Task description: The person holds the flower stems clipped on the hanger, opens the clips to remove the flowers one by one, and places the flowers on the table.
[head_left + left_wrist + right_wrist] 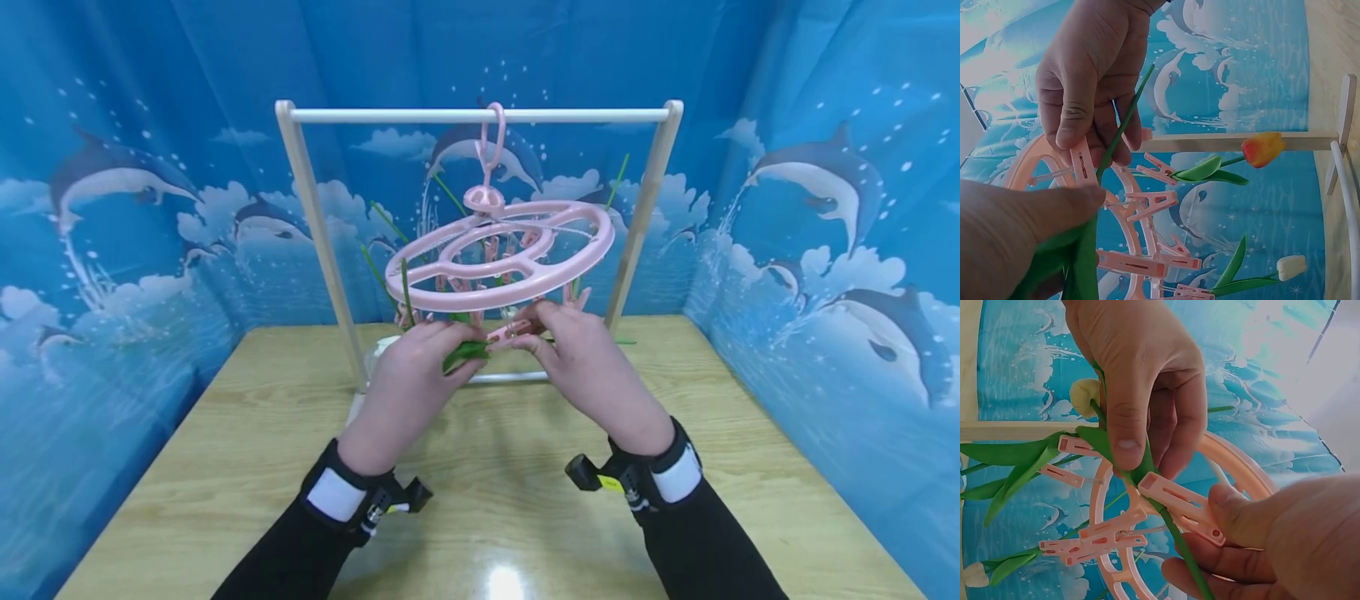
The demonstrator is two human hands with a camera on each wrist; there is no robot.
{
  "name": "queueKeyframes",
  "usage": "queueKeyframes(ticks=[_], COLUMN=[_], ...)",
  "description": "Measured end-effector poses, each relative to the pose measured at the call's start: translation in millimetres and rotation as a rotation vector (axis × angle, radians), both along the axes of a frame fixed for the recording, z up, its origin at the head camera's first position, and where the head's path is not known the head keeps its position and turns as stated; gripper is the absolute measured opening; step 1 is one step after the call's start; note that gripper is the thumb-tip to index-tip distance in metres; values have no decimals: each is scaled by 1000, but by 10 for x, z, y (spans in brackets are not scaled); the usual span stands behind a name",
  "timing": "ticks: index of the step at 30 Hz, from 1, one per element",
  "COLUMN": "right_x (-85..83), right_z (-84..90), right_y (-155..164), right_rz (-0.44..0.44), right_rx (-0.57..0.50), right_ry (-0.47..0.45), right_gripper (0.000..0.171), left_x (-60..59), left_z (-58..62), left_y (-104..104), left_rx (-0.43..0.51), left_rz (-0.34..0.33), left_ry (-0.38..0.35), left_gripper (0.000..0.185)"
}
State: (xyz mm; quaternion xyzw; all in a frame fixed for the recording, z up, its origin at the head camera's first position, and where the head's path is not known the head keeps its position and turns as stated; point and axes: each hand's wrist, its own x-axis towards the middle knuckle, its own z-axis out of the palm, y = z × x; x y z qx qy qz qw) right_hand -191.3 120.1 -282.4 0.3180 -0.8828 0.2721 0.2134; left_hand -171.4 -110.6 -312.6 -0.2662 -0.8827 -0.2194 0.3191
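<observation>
My left hand [431, 362] grips an artificial tulip by its green leaves [1141, 465] and stem. A pale yellow tulip head [1085, 397] shows beside that hand in the right wrist view. Between thumb and fingers, my right hand [577, 354] pinches a pink clothespin [1179, 506], whose tip lies against the green stem [1188, 562]. Both hands meet just below the front rim of a pink round clip hanger [465, 302], which hangs tilted. In the left wrist view, an orange-red tulip [1263, 149] and a white tulip [1291, 267] hang from other clothespins.
A stand with a white top bar [390, 116] and wooden posts [318, 225] carries the hanger by its pink hook [495, 137]. It stands on a wood-grain table [480, 467]. Blue dolphin-print curtains [840, 275] enclose the back and sides.
</observation>
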Motion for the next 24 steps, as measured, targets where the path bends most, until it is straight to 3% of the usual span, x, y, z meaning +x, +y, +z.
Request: queueKeyframes(ticks=[4,11,24], right_x=[-3,12,4], right_z=[9,-1,-37], right_y=[9,11,-3], right_rz=[-2,4,9], right_rx=[1,8,-45], right_ry=[-26,-50,10], right_gripper=[22,19,15], left_x=[5,-4,-19], left_z=[7,2,1], left_y=[9,33,35], left_rx=[-22,-45,-55], left_rz=[-13,20,39], left_ry=[-13,34,37], left_gripper=[39,23,21])
